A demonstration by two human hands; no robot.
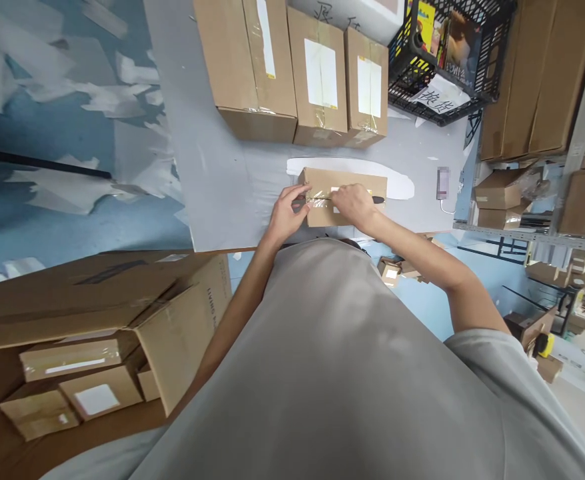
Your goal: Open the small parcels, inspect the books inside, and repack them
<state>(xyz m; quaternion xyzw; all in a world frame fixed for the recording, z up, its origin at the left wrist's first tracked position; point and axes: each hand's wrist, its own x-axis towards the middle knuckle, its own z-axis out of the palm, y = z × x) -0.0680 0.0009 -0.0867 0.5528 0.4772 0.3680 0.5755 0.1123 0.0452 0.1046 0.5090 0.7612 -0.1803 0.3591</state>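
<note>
A small taped cardboard box (345,180) lies on the grey table, close to my body. My left hand (286,215) steadies its left end, fingers at the far corner and thumb at the near side. In my right hand (356,205), above the middle of the box, is a knife (378,200). Its black handle end sticks out to the right of my fist, and a thin dark line, seemingly the blade, lies along the taped seam on the left. My right fingers partly cover a white label on the box.
Three taped boxes (321,73) stand across the table (222,180), beside a black crate (442,110) of books. White paper (402,185) lies behind the small box. A corded device (443,183) sits at right. A large open carton (182,340) with boxes inside stands lower left.
</note>
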